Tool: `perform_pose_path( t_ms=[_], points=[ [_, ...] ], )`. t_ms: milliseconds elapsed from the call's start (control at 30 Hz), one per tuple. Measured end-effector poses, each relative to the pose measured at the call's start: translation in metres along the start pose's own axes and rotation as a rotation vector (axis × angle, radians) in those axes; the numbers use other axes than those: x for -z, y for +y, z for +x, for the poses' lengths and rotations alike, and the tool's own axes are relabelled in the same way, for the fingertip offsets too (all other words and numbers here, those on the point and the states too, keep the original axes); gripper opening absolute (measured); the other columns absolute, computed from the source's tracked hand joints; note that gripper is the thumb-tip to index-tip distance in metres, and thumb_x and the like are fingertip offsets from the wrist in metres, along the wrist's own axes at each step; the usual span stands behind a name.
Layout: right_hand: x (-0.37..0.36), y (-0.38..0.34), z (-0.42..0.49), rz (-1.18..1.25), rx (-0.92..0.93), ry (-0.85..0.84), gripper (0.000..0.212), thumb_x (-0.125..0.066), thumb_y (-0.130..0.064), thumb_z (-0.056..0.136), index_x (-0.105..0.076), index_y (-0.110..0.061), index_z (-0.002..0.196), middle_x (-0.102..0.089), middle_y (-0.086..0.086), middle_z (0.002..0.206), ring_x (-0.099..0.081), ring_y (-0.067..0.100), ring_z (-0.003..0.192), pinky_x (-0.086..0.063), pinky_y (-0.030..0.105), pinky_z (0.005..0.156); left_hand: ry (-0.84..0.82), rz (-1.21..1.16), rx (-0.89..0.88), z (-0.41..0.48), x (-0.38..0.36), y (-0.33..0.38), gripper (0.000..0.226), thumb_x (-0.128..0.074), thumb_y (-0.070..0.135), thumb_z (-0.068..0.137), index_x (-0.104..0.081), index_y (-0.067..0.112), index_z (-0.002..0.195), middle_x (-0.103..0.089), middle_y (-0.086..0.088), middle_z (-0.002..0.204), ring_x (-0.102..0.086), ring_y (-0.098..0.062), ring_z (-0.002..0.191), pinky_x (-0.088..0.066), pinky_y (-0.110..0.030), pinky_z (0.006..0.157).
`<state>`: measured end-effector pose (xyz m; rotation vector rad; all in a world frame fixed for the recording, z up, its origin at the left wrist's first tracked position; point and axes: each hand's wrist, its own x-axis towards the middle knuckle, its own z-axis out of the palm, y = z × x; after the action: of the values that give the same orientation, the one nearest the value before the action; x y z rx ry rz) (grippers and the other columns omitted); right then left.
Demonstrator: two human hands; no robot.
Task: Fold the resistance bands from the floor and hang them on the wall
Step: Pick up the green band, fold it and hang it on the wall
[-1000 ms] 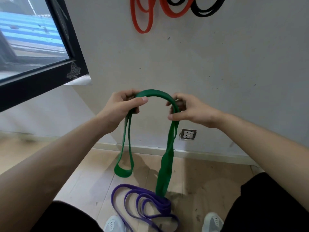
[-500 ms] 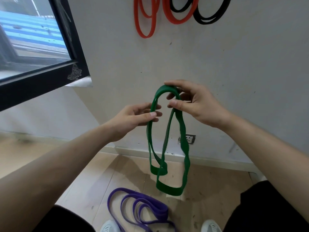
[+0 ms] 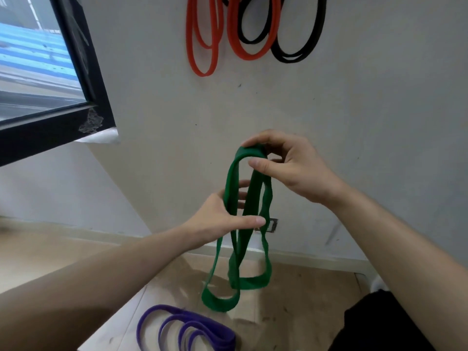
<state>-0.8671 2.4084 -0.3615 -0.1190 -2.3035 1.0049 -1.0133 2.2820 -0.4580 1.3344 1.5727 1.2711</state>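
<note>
A green resistance band (image 3: 243, 254) hangs doubled in front of the wall, its loops dangling above the floor. My right hand (image 3: 286, 168) pinches the folded top of the band between thumb and fingers. My left hand (image 3: 222, 219) is lower, with its thumb across the front of the strands and its fingers behind them. A purple band (image 3: 187, 330) lies coiled on the wooden floor below. Red bands (image 3: 215, 36) and black bands (image 3: 298, 34) hang on the wall above.
A black-framed window (image 3: 83, 84) juts out at the upper left. A wall socket (image 3: 272, 225) sits just above the skirting board, partly behind the green band. My dark-trousered leg (image 3: 395, 325) fills the lower right corner.
The green band went from spread between both hands to gathered in the right hand. My left hand dropped down and now grips the hanging strands. The view tilted upward.
</note>
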Motion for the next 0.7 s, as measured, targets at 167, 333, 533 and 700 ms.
perform_pose_path(
  t_ms=[167,333,533,700],
  points=[
    [-0.001,-0.002,0.001,0.176,0.011,0.058,0.024,-0.070,-0.003,0.089,-0.068,-0.011,0.111,-0.071,0.004,0.105,-0.068,0.025,0.103,-0.056,0.043,0.096,0.207,-0.012,0.003,0.010,-0.028,-0.004,0.085,-0.096,0.033,0.062,-0.051,0.031,0.134,-0.066,0.007,0.118,-0.064,-0.004,0.111,-0.052,-0.020,0.091],
    [-0.001,-0.002,0.002,0.337,0.000,0.134,0.021,-0.068,-0.002,0.088,-0.068,-0.012,0.107,-0.071,0.008,0.102,-0.067,0.026,0.098,-0.056,0.043,0.091,0.249,-0.085,-0.005,0.017,-0.041,-0.012,0.060,-0.093,0.015,0.070,-0.059,0.027,0.118,-0.072,-0.006,0.102,-0.070,-0.016,0.096,-0.059,-0.023,0.079],
    [0.024,0.010,-0.003,0.402,-0.087,0.182,0.023,-0.063,0.003,0.091,-0.063,-0.006,0.113,-0.070,0.016,0.107,-0.069,0.029,0.099,-0.059,0.039,0.087,0.174,-0.014,-0.044,0.015,-0.027,-0.013,0.039,-0.081,0.003,0.079,-0.062,0.019,0.109,-0.071,-0.013,0.089,-0.072,-0.015,0.081,-0.060,-0.025,0.076],
    [0.051,0.033,-0.009,0.449,-0.190,0.178,0.028,-0.054,0.007,0.095,-0.060,-0.008,0.117,-0.067,0.016,0.110,-0.067,0.028,0.103,-0.059,0.043,0.089,0.148,0.150,-0.115,0.014,-0.007,-0.025,0.043,-0.086,0.012,0.077,-0.066,0.020,0.115,-0.070,0.005,0.093,-0.070,-0.012,0.086,-0.058,-0.029,0.082]
  ],
)
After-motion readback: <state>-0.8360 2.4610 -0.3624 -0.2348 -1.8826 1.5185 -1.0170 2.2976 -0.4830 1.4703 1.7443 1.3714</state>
